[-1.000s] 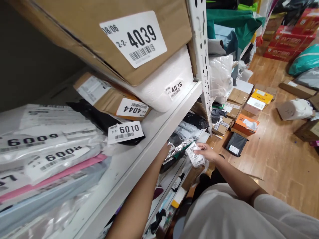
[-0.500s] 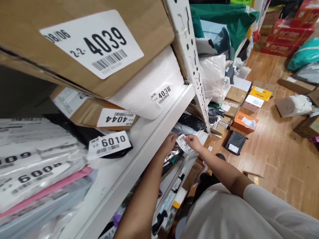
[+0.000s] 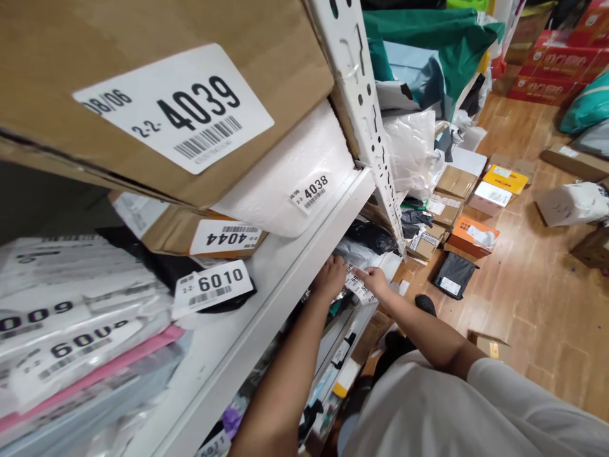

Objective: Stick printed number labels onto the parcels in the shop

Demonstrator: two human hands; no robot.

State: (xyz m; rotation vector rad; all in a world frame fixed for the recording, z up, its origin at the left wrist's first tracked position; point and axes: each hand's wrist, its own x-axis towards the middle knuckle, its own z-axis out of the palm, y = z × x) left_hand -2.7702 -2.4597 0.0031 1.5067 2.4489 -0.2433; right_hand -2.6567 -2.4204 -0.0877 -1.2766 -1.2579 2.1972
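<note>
A strip of white number labels point(image 3: 360, 289) hangs between my hands over the lower shelf, its upper part printed with numbers in the 6000s. My right hand point(image 3: 373, 280) pinches it by the right edge, thumb and forefinger pressed together. At the strip's upper left end, my left hand point(image 3: 332, 276) has its fingers bent and closed on the edge; its fingertips are partly hidden. Beneath the hands lie grey and black plastic parcels point(image 3: 359, 251).
A white shelf point(image 3: 285, 292) on the left carries a carton marked 4039 point(image 3: 285, 57), a white foam box marked 4038 point(image 3: 285, 197) and bagged parcels labelled 6010 and 6008. A perforated upright point(image 3: 368, 108) stands ahead. Boxes, including an orange box point(image 3: 469, 235), lie on the wooden floor.
My left hand has moved right, onto the upper end of the label strip. The right hand has shifted slightly along the strip, and the view has tilted a little.
</note>
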